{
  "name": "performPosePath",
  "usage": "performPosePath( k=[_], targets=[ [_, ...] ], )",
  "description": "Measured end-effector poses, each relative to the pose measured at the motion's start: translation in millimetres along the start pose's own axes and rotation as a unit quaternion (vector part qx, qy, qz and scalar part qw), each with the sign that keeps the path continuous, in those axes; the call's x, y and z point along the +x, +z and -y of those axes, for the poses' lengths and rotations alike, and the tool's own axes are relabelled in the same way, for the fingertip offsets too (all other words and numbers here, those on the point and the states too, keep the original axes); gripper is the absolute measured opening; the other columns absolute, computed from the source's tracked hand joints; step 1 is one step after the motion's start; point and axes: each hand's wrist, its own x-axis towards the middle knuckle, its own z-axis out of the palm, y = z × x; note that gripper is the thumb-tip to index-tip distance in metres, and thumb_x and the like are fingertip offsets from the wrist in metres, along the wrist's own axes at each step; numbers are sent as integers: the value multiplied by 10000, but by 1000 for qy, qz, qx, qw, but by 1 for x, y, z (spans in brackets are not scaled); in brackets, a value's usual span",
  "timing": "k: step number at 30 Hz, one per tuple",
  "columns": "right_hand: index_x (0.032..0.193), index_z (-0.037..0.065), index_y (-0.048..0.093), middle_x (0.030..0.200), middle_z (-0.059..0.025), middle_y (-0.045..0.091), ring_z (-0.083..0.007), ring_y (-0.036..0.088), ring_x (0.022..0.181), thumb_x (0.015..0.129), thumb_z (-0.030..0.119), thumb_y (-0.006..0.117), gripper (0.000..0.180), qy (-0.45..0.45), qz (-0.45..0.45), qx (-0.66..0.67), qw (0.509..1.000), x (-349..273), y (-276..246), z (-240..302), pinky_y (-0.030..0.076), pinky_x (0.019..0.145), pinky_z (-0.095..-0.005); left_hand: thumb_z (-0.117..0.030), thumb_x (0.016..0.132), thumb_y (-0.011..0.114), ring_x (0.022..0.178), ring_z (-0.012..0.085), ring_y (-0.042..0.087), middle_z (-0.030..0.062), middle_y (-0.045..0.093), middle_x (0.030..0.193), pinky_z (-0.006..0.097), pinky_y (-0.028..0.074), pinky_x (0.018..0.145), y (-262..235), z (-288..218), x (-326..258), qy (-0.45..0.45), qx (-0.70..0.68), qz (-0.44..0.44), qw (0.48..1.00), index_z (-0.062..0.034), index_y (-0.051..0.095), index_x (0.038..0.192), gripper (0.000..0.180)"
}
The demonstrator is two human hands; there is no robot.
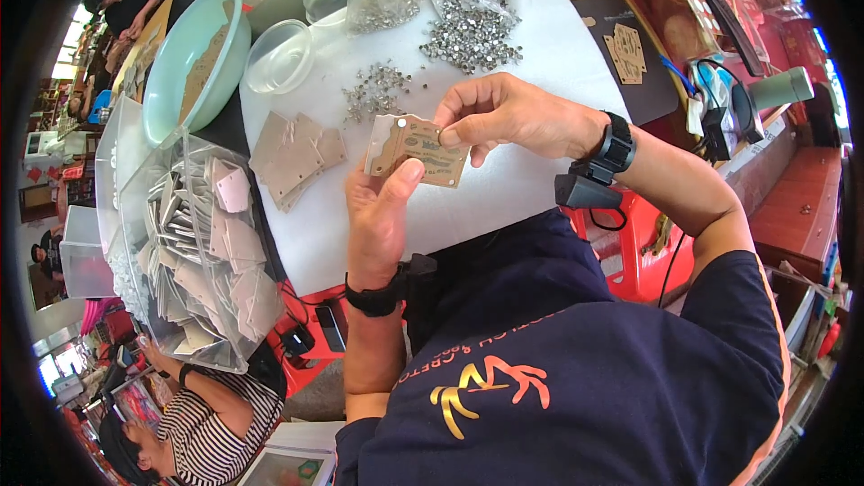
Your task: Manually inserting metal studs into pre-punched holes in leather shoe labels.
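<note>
Above the white work surface I hold a flat tan and grey plate [418, 151] with printed lettering and small round holes at its corners. My left hand [382, 211] grips its lower left edge, thumb on the face. Fingers of my right hand [486, 117] pinch at the upper right corner; whether a small part is between them is hidden. Beyond the plate lies a scatter of small shiny metal pieces [378, 90]. Similar flat plates [295, 157] overlap in a loose pile to the left of my left hand.
Clear bags hold more metal pieces [472, 31] at the back. A clear round tub [280, 56] stands near a pale green basin [236, 47]. Left of the table, a clear bin [236, 362] is full of plates. Two other people sit at the left.
</note>
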Motion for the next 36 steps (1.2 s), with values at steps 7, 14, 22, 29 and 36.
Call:
performPosePath(
  k=[7, 14, 22, 29, 36],
  targets=[
    [992, 30, 652, 920, -19, 664, -76, 615, 795, 914, 162, 673, 154, -38, -80, 21, 996, 12, 9, -10, 525, 680, -231, -126, 953, 560, 1112, 155, 562, 55, 600, 1219, 349, 420, 991, 11, 3, 2, 15, 5, -48, 999, -30, 520, 1328, 389],
    [998, 17, 628, 882, -12, 643, -69, 586, 782, 931, 201, 666, 200, -62, -100, -128, 985, 10, 8, -25, 508, 655, -234, -114, 945, 583, 1048, 143, 568, 24, 608, 1120, 344, 443, 940, 19, -2, 5, -18, -67, -61, 996, -45, 566, 1226, 290],
    [997, 7, 629, 790, -15, 611, -70, 534, 702, 950, 202, 640, 201, -95, -119, -172, 973, 8, 32, -39, 467, 612, -248, -81, 922, 597, 950, 123, 592, 11, 619, 1018, 285, 472, 847, 0, 1, -5, -25, -1, -109, 994, -55, 619, 1087, 169],
    [977, 9, 651, 790, -23, 631, -78, 551, 707, 920, 154, 651, 155, -140, -164, -325, 921, -4, -12, -25, 464, 650, -257, -68, 916, 597, 953, 129, 602, 16, 624, 1033, 299, 490, 842, -20, -3, -14, -16, -24, -147, 989, -48, 604, 1123, 208],
    [926, 9, 678, 759, -132, 673, -230, 646, 686, 868, 157, 631, 166, -113, -199, -451, 863, 15, -46, 13, 509, 660, -347, -67, 903, 590, 962, 174, 612, 48, 638, 1023, 335, 489, 866, -33, 3, -14, 4, -107, -142, 984, -43, 610, 1122, 221]
  ],
)
